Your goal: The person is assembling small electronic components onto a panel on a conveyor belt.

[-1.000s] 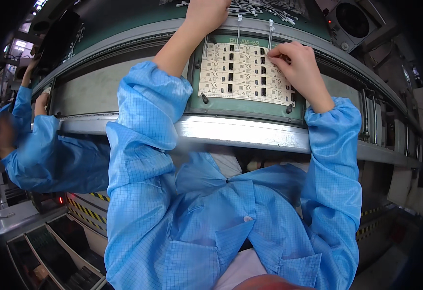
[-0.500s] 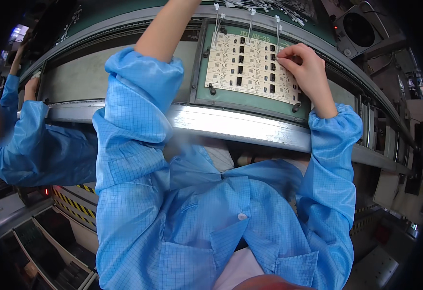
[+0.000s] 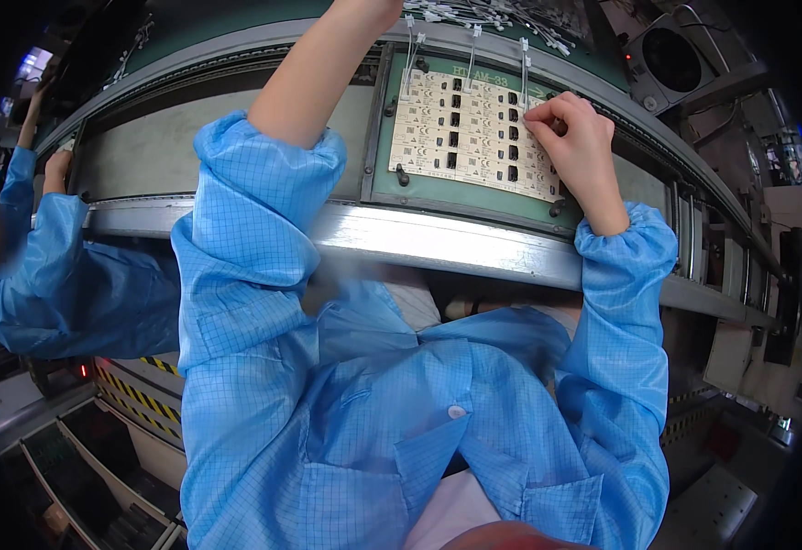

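A cream panel of circuit boards (image 3: 474,137) with black components lies on a green fixture plate (image 3: 433,192) held by dark knobs. My right hand (image 3: 573,133) is over the panel's right part, thumb and forefinger pinched together at the lower end of a thin white wire lead (image 3: 525,69). That lead's white plug points away from me, past the far edge. Two more wire leads, one at the left (image 3: 409,60) and one in the middle (image 3: 472,60), lie across the same edge. My left hand (image 3: 371,9) reaches over the far rail; its fingers are outside the picture.
A pile of loose white-plugged leads (image 3: 502,18) lies on the green surface beyond the rail. A metal rail (image 3: 438,240) runs along my side. A round dark fan or speaker (image 3: 676,57) stands at the far right. At left, a co-worker's blue sleeve (image 3: 57,225) reaches the line.
My left wrist shows slightly more at the top edge. The right hand keeps its pinch by the third lead, with little movement; the whole view has shifted slightly.
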Motion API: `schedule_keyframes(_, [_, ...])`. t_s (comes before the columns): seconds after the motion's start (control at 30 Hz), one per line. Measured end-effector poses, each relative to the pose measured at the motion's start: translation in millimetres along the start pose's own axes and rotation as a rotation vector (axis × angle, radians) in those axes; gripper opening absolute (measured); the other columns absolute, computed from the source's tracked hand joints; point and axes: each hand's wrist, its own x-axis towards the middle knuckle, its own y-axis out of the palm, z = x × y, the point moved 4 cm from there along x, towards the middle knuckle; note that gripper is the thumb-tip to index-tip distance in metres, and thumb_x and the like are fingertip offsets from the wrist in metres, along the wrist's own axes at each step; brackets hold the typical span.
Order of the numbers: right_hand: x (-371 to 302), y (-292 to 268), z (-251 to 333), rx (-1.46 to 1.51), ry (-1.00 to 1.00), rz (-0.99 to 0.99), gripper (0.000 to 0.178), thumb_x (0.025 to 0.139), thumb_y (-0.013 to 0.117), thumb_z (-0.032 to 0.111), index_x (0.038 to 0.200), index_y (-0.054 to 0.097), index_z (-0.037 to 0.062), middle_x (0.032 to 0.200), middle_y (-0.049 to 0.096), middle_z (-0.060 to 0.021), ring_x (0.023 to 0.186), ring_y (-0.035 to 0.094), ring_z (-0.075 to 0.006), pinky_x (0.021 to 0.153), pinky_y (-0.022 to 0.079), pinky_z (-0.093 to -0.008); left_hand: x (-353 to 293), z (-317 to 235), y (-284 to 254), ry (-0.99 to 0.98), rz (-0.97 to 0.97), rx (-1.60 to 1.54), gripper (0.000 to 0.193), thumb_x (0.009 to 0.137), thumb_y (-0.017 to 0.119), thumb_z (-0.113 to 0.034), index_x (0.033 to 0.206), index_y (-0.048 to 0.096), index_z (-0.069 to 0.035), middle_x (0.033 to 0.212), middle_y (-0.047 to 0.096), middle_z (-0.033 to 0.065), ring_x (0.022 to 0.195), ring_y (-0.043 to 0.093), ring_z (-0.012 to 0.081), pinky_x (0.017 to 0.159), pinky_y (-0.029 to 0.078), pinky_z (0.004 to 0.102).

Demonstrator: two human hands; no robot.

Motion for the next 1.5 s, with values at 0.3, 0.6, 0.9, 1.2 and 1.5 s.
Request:
schedule_keyframes(0.3, [0,7,-9,0.202,0.138,0.083,0.009,0.079,0.073,0.009,0.088,0.074,0.0043,0.081,0.066,-0.0050,0.069,0.063,-0.0156,0.064,0.049,-0.0264,-15,-5,13,-0.149,0.184,-0.232,0.013,0.094,0.066,-0.022,0.100,0.064,-0.010,0.087,0.070,0.0024,0.072,0.064,0.0087,0.065,0.047,0.0205])
schedule_keyframes(0.6, [-8,4,-6,0.153,0.089,0.060,0.011,0.082,0.071,0.011,0.091,0.075,0.0057,0.078,0.065,-0.0042,0.067,0.060,-0.0168,0.061,0.046,-0.0280,-28,-15,28,-0.102,0.176,0.026,0.023,0.097,0.062,-0.022,0.109,0.065,-0.002,0.099,0.072,0.0084,0.083,0.068,0.0115,0.077,0.053,0.0238])
schedule_keyframes(0.9, [-17,-10,-1,-0.010,0.034,0.240,0.026,0.089,0.059,0.010,0.109,0.074,0.0170,0.093,0.059,0.0007,0.101,0.055,-0.0183,0.097,0.031,-0.0419,-30,-13,23,0.164,0.272,0.177,0.019,0.098,0.060,-0.016,0.105,0.060,0.002,0.101,0.071,0.0146,0.086,0.068,0.0160,0.081,0.054,0.0265])
schedule_keyframes(1.2, [62,33,-115,-0.225,0.324,-0.111,0.021,0.090,0.063,0.033,0.104,0.071,0.0192,0.102,0.063,-0.0056,0.102,0.060,-0.0273,0.084,0.042,-0.0493,-120,3,60,0.689,0.275,1.373,0.004,0.087,0.066,-0.017,0.086,0.064,-0.014,0.069,0.064,0.0018,0.071,0.063,0.0231,0.097,0.038,0.0475])
schedule_keyframes(1.5, [69,19,-86,0.216,-0.155,-0.558,0.012,0.084,0.067,0.014,0.085,0.064,0.0024,0.083,0.067,-0.0131,0.082,0.065,-0.0306,0.074,0.047,-0.0405,-132,14,58,0.316,0.418,1.579,0.004,0.079,0.072,-0.017,0.082,0.073,-0.013,0.093,0.066,-0.0008,0.102,0.058,0.0250,0.100,0.033,0.0540])
